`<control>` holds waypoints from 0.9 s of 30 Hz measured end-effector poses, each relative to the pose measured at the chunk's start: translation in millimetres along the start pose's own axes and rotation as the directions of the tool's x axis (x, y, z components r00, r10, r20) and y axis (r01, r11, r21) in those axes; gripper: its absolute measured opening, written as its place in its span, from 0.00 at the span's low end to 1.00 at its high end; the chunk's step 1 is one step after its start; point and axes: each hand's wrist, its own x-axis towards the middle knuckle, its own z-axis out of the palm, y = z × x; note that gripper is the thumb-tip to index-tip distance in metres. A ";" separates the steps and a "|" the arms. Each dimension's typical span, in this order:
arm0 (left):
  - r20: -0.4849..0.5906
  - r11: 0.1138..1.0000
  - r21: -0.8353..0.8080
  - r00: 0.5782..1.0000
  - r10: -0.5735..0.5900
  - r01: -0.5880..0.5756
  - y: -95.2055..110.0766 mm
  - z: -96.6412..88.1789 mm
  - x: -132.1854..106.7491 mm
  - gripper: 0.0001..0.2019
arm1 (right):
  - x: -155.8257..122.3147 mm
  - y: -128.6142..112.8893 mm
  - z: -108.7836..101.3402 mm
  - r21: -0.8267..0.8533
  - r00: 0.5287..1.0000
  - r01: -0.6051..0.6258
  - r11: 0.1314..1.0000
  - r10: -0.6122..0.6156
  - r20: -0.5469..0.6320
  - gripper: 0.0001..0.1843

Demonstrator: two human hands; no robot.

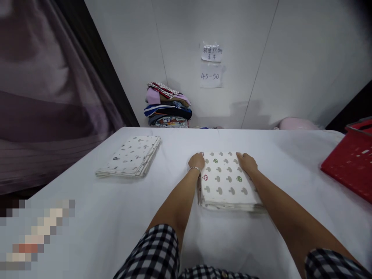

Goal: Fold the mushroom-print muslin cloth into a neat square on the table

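Checked sleeves (159,248) reach in from the near side of a white table (174,145), where the step in hand looks like squaring a folded cloth (223,184), centre-right; the next move would call for an even hold that keeps the layers aligned. Both arms (176,203) stretch forward, flanking it. The left hand (197,161) curls at its far left corner, the right hand (247,162), half closed, at its far right; whether either pinches fabric cannot be told.
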 end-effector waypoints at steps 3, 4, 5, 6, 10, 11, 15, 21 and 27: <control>0.015 1.000 -0.002 1.000 0.017 -0.017 -2.1 0.2 1.6 0.25 | 2.2 0.8 -0.4 -0.004 1.000 0.000 1.000 0.000 0.002 0.32; 0.021 1.000 -0.005 0.999 0.025 -0.025 -3.1 -0.9 1.9 0.25 | 3.0 1.3 -1.1 -0.005 1.000 0.000 1.000 0.000 0.005 0.31; 0.027 0.999 -0.010 0.999 0.035 -0.034 -4.2 -2.5 1.8 0.26 | 3.5 2.1 -2.2 -0.007 1.000 0.006 1.000 -0.006 0.011 0.31; 0.033 0.999 -0.017 0.998 0.045 -0.044 -5.6 -4.2 0.9 0.26 | 3.6 3.6 -3.4 -0.009 1.000 0.020 1.000 -0.020 0.020 0.31; 0.042 0.997 -0.042 0.997 0.072 -0.070 -15.7 -9.1 -15.6 0.25 | -7.1 18.1 -8.9 -0.023 0.993 0.103 0.994 -0.102 0.061 0.30; 0.037 0.996 -0.048 0.996 0.078 -0.076 -19.3 -8.9 -23.7 0.25 | -13.6 23.9 -10.1 -0.023 0.992 0.109 0.994 -0.108 0.067 0.29; -0.005 0.989 -0.085 0.992 0.122 -0.122 -35.1 -3.8 -66.2 0.22 | -53.1 50.1 -13.9 0.041 0.993 0.089 0.995 -0.092 0.077 0.27; 0.002 0.985 -0.098 0.989 0.146 -0.145 -51.8 -1.1 -120.7 0.21 | -112.2 78.8 -13.7 0.130 0.988 0.131 0.983 -0.141 0.066 0.28; 0.013 0.987 -0.017 0.987 0.158 -0.158 -54.6 -2.6 -132.2 0.22 | -132.6 77.5 -8.1 0.050 0.988 0.151 0.987 -0.153 0.035 0.31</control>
